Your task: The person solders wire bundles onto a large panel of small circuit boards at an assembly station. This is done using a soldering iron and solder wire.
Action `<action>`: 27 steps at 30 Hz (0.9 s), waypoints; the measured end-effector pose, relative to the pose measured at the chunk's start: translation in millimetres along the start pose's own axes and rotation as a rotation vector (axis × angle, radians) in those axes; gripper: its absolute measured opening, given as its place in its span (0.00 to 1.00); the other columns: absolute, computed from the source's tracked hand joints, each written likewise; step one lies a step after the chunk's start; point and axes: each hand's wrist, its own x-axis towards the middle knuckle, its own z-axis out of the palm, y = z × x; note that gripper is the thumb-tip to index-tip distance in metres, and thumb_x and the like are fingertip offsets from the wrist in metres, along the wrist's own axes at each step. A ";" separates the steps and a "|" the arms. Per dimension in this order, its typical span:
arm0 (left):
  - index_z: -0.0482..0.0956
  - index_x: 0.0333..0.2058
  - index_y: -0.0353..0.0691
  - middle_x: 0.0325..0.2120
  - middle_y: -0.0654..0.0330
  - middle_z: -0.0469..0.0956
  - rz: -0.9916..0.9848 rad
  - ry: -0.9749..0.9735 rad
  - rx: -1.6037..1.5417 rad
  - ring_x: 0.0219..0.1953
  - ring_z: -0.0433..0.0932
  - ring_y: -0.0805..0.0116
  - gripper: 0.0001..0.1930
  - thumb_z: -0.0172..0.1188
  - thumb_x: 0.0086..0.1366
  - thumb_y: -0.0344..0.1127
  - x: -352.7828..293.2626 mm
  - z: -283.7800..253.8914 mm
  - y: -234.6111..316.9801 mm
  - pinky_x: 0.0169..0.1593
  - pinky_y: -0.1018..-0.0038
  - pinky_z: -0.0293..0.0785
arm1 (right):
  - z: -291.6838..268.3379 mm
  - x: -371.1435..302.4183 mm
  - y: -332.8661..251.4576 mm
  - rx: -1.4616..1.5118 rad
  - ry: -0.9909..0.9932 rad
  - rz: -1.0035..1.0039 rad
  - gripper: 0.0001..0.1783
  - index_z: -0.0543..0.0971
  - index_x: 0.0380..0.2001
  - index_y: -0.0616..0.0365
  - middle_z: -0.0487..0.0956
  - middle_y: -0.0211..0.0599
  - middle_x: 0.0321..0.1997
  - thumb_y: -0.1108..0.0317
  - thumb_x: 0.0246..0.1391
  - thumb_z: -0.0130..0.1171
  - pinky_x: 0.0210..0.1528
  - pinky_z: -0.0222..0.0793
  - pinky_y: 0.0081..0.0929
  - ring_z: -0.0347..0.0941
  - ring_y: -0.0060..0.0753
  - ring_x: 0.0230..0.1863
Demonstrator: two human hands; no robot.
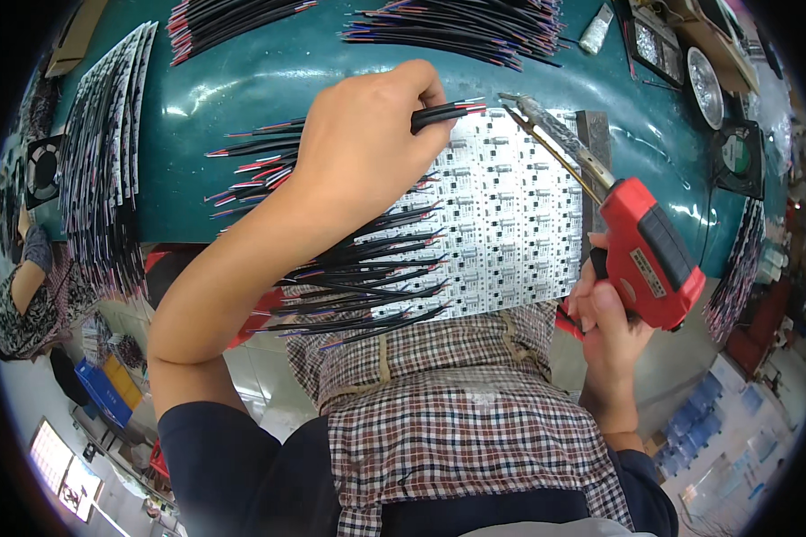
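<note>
The left hand (367,143) pinches a black cable (443,114) over the white circuit panel (510,215) on the green bench (242,80); the bared ends should sit steady on one pad. The right hand (613,327) is clamped around the red soldering gun (649,255), tip slanting toward those ends. The left forearm reaches diagonally across, wrist bent down.

Single head view — steeply down, close over bench (242,80)
</note>
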 end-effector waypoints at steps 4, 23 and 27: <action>0.79 0.31 0.36 0.24 0.55 0.82 -0.076 -0.071 -0.004 0.26 0.81 0.58 0.10 0.69 0.57 0.36 0.5 9.1 0.9 0.33 0.69 0.73 | 6.5 3.0 6.8 -0.125 0.142 0.068 0.19 0.74 0.52 0.69 0.77 0.34 0.29 0.77 0.57 0.60 0.21 0.62 0.16 0.63 0.14 0.18; 0.82 0.29 0.35 0.18 0.58 0.82 -0.067 -0.099 0.073 0.21 0.80 0.69 0.11 0.68 0.59 0.38 5.0 12.1 -3.6 0.28 0.73 0.71 | -0.6 10.3 21.4 -0.142 0.064 0.033 0.13 0.81 0.43 0.64 0.83 0.33 0.37 0.77 0.53 0.70 0.39 0.75 0.23 0.78 0.22 0.36; 0.82 0.28 0.35 0.18 0.58 0.81 -0.057 -0.107 0.074 0.20 0.79 0.69 0.11 0.68 0.58 0.39 6.0 11.2 -4.5 0.27 0.72 0.71 | -0.2 12.3 24.2 -0.228 0.055 -0.030 0.16 0.76 0.48 0.67 0.79 0.33 0.32 0.77 0.56 0.65 0.25 0.65 0.19 0.70 0.18 0.24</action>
